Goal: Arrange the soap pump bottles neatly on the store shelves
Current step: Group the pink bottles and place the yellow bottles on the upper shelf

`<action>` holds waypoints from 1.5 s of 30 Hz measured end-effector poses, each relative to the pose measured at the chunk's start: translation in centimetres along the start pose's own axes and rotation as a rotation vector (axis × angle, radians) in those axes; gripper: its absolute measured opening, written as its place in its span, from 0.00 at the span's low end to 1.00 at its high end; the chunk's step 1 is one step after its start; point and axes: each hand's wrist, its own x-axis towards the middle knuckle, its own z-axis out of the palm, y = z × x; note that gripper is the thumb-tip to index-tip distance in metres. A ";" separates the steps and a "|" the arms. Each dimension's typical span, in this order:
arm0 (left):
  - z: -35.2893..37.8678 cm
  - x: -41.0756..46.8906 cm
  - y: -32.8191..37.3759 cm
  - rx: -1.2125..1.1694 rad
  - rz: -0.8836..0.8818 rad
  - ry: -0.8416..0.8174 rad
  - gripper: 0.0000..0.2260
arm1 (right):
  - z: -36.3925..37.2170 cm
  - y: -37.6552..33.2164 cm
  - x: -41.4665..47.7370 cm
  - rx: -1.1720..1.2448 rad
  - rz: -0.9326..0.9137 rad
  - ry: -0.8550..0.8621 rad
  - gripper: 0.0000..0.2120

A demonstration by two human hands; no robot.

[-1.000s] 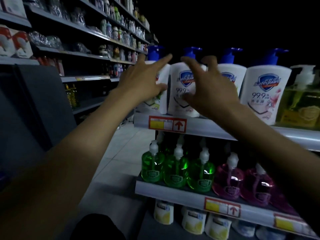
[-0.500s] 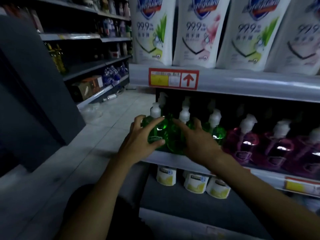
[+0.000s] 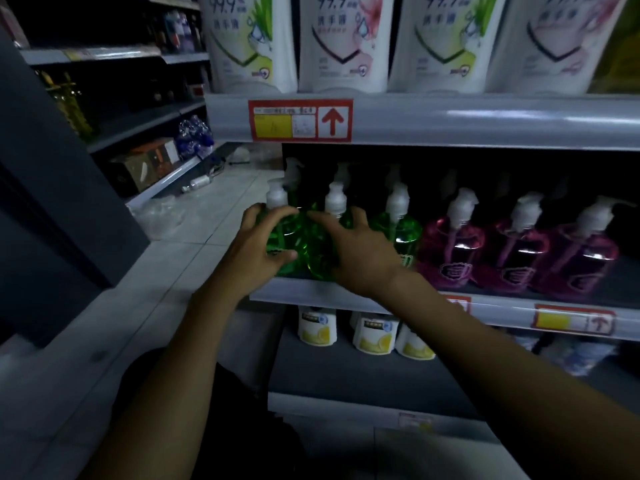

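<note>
Leftmost green bottle [image 3: 282,237]: clear, white pump, upright at the left end of the middle shelf [image 3: 502,311]; our left hand [image 3: 258,251] wraps it.
Second green bottle [image 3: 320,251]: close against the first; our right hand [image 3: 360,258] curls over it.
Third green bottle [image 3: 398,230]: upright, just beside.
Pink bottles [image 3: 516,251]: we see three upright, in a row to the right.
</note>
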 end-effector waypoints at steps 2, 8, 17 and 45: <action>0.4 -0.7 0.9 0.113 -0.006 0.103 0.28 | -0.6 0.0 -2.2 0.047 0.001 0.118 0.35; 1.8 -2.4 4.6 0.238 0.129 0.276 0.18 | -2.3 4.6 -6.2 -0.042 0.174 0.277 0.32; 5.4 0.0 6.2 0.342 0.064 -0.004 0.27 | -1.7 7.0 -3.0 -0.062 0.111 0.065 0.41; 15.7 1.9 17.9 0.310 0.152 -0.105 0.27 | -7.1 17.4 -10.9 -0.075 0.316 0.061 0.42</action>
